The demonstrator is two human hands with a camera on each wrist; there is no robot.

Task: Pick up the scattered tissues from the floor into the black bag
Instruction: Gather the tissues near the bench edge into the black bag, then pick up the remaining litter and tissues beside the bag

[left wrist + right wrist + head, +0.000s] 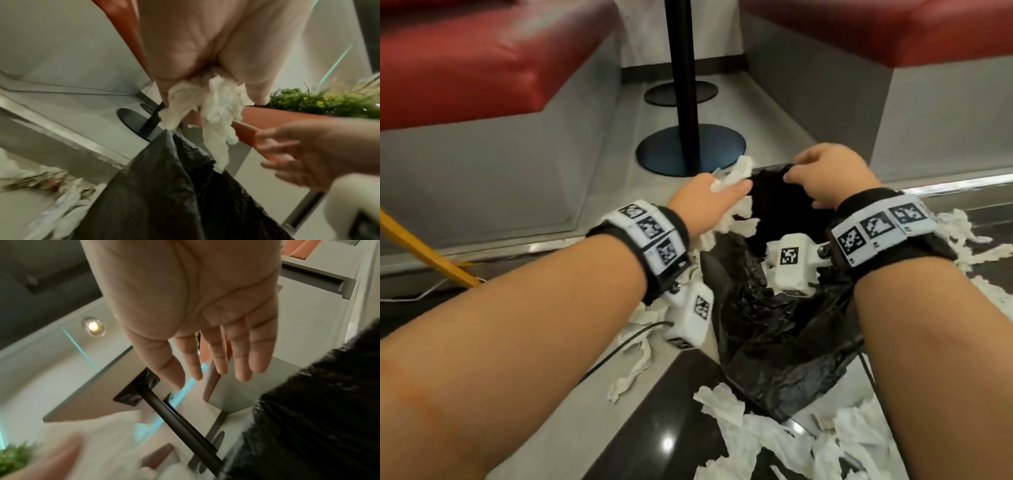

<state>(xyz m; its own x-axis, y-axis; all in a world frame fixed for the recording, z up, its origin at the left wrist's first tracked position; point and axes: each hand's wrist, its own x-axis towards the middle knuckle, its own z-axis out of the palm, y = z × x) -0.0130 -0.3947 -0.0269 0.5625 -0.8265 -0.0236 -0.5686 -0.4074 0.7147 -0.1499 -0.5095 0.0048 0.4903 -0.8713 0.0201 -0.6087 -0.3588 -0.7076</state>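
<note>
Far left, a yellow handle (428,251) slants across the floor beside a red bench (482,58); moving in, the left hand (705,202) grips a crumpled wad of tissue (494,173), fingers curled round it, right at the near-left edge of the black bag (784,315); from the left wrist view the wad (205,104) spills out of the fist and its tail dangles down to touch the bag's raised rim (185,146); more tissue strips (633,363) lie on the floor under that forearm; centre, the bag sits crumpled on the floor with its mouth open between the two wrists, a black table pole (683,68) rising behind it; the right hand (832,174) sits over the far rim of the bag; the head view suggests the fingers bent at the plastic, yet the right wrist view shows the palm (195,296) spread, fingers straight, the bag (318,418) beside it and not clearly gripped; lower right, a heap of scattered tissues (774,442) covers the floor beside the bag, with more (969,240) trailing past the right wrist.
</note>
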